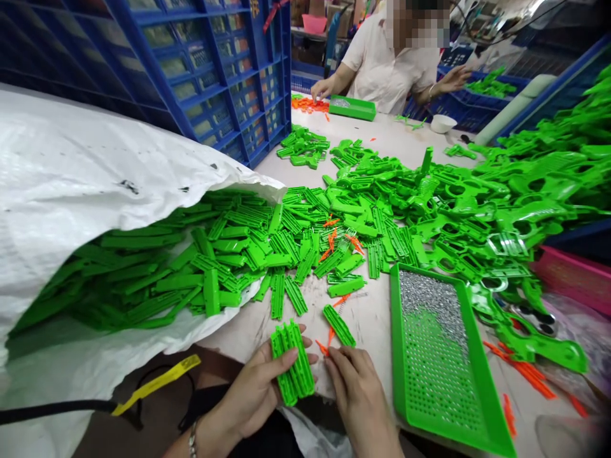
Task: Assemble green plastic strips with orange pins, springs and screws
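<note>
My left hand (260,381) is wrapped around several ribbed green plastic strips (293,362), held side by side with their grooved faces up. To its right, my right hand (356,381) has its fingertips pinched together at a small orange plastic piece (323,347) over the table edge. Just beyond those fingers lies a single green strip (338,326). Another orange piece with a thin spring (342,300) beside it rests a little farther back. A perforated green tray (398,356), partly filled with small silvery metal parts (432,299), is right of my right hand.
A white sack (119,159) spills green strips (229,248) from the left. Green toy-gun halves (477,203) are heaped at right. A blue crate (224,83) stands at back left. Across the table (372,318), a person in a white shirt (386,63) handles orange pieces (310,105).
</note>
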The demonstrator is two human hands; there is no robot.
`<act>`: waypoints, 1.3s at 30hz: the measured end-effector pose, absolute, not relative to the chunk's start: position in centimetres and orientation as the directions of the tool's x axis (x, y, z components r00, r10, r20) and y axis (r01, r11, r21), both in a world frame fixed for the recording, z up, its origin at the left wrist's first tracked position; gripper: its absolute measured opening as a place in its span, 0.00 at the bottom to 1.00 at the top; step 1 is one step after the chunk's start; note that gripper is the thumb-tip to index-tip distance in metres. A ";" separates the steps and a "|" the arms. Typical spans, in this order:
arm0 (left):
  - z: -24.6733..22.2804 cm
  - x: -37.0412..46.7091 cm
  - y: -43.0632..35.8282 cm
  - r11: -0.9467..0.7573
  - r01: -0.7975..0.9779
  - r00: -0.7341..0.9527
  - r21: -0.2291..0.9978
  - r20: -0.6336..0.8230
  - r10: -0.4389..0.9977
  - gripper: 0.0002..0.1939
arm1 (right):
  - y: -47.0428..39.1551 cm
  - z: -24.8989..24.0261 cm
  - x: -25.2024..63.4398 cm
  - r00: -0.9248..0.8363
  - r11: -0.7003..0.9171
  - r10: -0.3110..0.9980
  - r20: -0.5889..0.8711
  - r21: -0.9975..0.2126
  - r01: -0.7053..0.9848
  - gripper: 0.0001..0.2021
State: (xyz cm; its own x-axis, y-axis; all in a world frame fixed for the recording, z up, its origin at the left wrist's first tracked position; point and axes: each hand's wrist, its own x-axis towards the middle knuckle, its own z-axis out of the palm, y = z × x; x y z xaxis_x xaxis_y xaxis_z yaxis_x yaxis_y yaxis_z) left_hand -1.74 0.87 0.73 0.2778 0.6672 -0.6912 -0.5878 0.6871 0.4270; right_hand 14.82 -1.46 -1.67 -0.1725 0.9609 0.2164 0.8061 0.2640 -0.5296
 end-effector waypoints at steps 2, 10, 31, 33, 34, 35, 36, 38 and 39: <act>0.7 -2.0 0.7 0.688 -0.592 0.276 0.420 -0.696 0.663 0.18 | -1.7 -2.1 14.8 -0.204 0.296 0.949 0.240 -0.454 0.841 0.14; 0.5 -1.9 -0.1 0.675 -0.623 0.308 0.395 -0.669 0.676 0.17 | -1.8 -2.3 14.7 -0.206 0.294 0.947 0.248 -0.403 0.867 0.13; 1.0 -0.5 -0.5 0.627 -0.534 0.246 0.568 -0.604 0.758 0.11 | -1.8 0.1 11.3 -0.015 0.215 0.967 0.253 -0.787 0.578 0.09; 0.9 -0.5 -0.6 0.618 -0.530 0.242 0.581 -0.595 0.766 0.11 | -2.2 0.0 11.3 -0.041 0.222 0.967 0.251 -0.754 0.619 0.11; 0.9 -0.6 -0.6 0.619 -0.533 0.244 0.577 -0.595 0.765 0.11 | -2.3 0.1 11.3 -0.056 0.204 0.974 0.218 -0.753 0.626 0.12; 0.8 -0.7 -0.5 0.624 -0.540 0.250 0.565 -0.600 0.760 0.10 | -2.4 0.2 11.3 -0.077 0.178 0.983 0.166 -0.761 0.625 0.13; 0.8 -0.9 -0.5 0.632 -0.551 0.257 0.545 -0.610 0.750 0.09 | -2.3 0.3 11.5 -0.109 0.153 0.988 0.108 -0.776 0.611 0.14; 0.8 -1.4 -0.4 0.654 -0.579 0.273 0.486 -0.641 0.718 0.10 | -1.9 0.8 12.0 -0.214 0.110 0.977 -0.011 -0.830 0.547 0.15; 0.8 -1.6 -0.3 0.663 -0.595 0.280 0.455 -0.656 0.701 0.12 | -1.6 1.1 12.4 -0.261 0.093 0.964 -0.048 -0.860 0.501 0.15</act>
